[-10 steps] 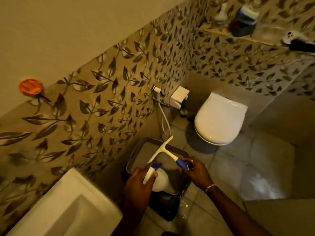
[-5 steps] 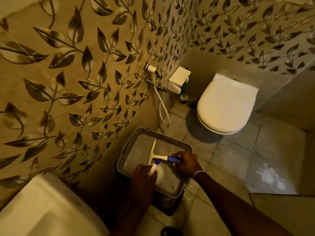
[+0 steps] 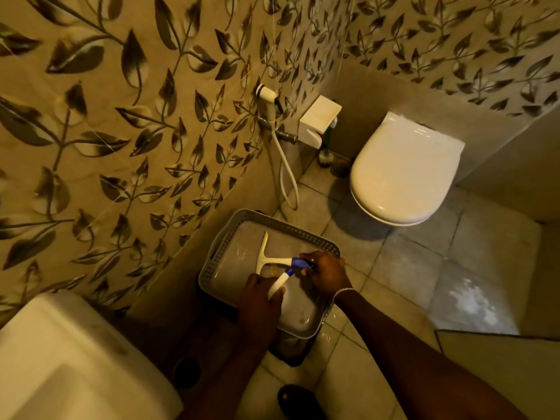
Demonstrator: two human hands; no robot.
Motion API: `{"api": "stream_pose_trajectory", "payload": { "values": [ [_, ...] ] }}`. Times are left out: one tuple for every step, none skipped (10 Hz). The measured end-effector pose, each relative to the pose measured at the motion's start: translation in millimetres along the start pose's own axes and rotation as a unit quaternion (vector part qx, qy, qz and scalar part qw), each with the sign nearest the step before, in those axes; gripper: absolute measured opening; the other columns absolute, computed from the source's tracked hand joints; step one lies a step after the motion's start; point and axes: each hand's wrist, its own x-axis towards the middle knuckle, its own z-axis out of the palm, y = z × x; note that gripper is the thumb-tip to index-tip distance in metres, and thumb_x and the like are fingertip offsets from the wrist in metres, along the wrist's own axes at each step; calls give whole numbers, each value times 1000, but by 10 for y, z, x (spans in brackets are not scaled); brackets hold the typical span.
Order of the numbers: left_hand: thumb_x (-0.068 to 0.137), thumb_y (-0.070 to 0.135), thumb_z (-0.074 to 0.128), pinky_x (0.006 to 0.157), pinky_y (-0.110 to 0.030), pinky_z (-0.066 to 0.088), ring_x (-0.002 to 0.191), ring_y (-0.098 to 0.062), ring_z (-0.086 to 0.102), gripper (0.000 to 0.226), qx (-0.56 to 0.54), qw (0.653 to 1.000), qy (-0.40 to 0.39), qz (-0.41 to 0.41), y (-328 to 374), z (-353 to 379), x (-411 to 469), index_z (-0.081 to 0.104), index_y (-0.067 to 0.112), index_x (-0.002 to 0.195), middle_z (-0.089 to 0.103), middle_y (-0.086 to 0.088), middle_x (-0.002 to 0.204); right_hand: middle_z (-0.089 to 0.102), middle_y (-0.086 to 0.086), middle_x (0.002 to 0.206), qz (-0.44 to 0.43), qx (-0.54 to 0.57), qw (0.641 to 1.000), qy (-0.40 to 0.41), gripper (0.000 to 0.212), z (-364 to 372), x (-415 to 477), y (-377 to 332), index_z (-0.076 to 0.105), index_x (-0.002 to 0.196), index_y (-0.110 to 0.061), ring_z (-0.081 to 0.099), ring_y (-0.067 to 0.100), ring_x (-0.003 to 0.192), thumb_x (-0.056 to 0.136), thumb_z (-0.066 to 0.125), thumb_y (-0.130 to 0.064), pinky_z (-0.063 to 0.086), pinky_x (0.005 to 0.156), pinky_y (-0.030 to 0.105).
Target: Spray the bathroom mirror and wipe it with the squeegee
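Hands (image 3: 297, 286): two; squeegee (image 3: 266, 256): one

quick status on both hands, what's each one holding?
Left hand: closed on the white spray bottle with blue nozzle.
Right hand: closed on the blue handle of the white T-shaped squeegee.

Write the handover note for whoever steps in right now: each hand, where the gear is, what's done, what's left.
Left hand: closed on the spray bottle, held over the grey basket.
Right hand: closed on the blue handle of the squeegee, whose blade lies low inside the basket.
The basket sits on a dark bin on the floor, between the sink and the toilet.
Done: cannot tell; the mirror is not in view.
Left: if the mirror is uncleaned, spray and squeegee it.
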Motion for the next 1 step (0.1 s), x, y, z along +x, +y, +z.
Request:
{"api": "stream_pose_trajectory", "payload": {
  "values": [
    [98, 29, 64, 94, -26, 40, 117, -24, 61, 35, 13, 1000, -4, -18, -29, 19, 59, 67, 13, 129, 62, -8, 126, 65, -5, 144, 5, -9, 1000, 24, 46, -8, -38, 8, 63, 142, -32, 51, 23, 139, 96, 66, -34, 30, 115, 46]
  ]
}}
